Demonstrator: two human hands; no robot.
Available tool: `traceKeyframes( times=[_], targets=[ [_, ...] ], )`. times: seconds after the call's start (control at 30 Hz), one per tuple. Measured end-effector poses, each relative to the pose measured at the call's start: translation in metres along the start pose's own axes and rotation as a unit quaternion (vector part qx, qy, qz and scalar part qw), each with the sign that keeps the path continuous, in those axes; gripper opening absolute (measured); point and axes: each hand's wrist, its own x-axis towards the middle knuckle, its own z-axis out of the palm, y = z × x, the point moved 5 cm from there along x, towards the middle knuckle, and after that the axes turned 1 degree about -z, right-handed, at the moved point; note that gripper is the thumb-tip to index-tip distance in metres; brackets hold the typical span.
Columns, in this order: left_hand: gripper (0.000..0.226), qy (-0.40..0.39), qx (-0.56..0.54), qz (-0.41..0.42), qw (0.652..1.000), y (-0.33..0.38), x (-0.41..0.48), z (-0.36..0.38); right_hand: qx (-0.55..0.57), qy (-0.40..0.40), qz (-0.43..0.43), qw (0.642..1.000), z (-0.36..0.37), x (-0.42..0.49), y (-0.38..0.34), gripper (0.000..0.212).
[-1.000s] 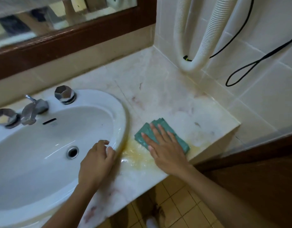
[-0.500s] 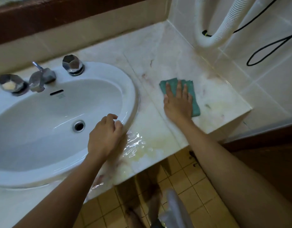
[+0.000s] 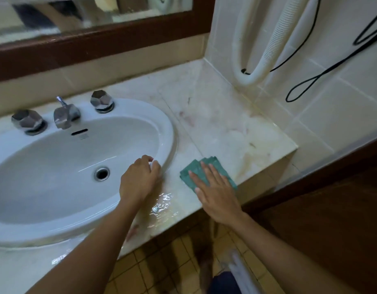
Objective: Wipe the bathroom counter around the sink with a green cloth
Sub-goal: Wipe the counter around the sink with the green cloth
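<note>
Near counter (image 3: 225,124) front edge, green cloth (image 3: 206,166) lying diagonally, right hand (image 3: 217,194) flat

Bare pale marble counter (image 3: 225,124) is lying open behind the folded green cloth (image 3: 206,166); the white ribbed hose (image 3: 266,60) is hanging over its back corner.

Tiled wall (image 3: 336,115), yellow floor tiles (image 3: 162,270)
</note>
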Motion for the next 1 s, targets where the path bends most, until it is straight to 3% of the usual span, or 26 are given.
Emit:
traceKeyframes(
  times=[0.2, 0.37, 0.47, 0.57, 0.7, 0.77, 0.9, 1.0],
  targets=[
    [0.034, 0.016, 0.006, -0.018, 1.0, 0.001, 0.0, 0.001, -0.015, 0.053, 0.169, 0.984, -0.035, 0.085, 0.129, 0.059],
    [0.026, 0.026, -0.008, -0.065, 0.998, 0.002, 0.003, 0.001, -0.022, 0.057, 0.216, 0.974, -0.062, 0.186, 0.18, 0.054],
    [0.033, 0.019, -0.037, -0.101, 0.994, -0.002, 0.005, 0.002, -0.012, 0.062, 0.184, 0.981, -0.053, 0.213, 0.146, 0.056],
    [0.037, 0.025, -0.098, -0.143, 0.984, -0.002, 0.014, 0.006, 0.011, 0.079, 0.048, 0.996, -0.034, 0.186, 0.079, 0.057],
    [0.05, 0.073, -0.117, -0.092, 0.986, 0.038, 0.043, 0.005, -0.003, 0.028, -0.101, 0.995, -0.022, 0.112, 0.05, 0.055],
    [0.051, 0.066, -0.113, -0.077, 0.988, 0.061, 0.067, 0.006, -0.011, 0.031, -0.088, 0.996, -0.027, 0.093, 0.081, 0.055],
    [0.068, 0.015, -0.096, -0.132, 0.986, 0.074, 0.088, 0.021, -0.018, 0.051, 0.026, 0.998, -0.045, 0.113, 0.161, 0.056],
    [0.064, 0.022, -0.014, -0.118, 0.993, 0.076, 0.082, 0.028, -0.011, 0.06, 0.083, 0.995, -0.059, 0.159, 0.192, 0.06]
  ],
)
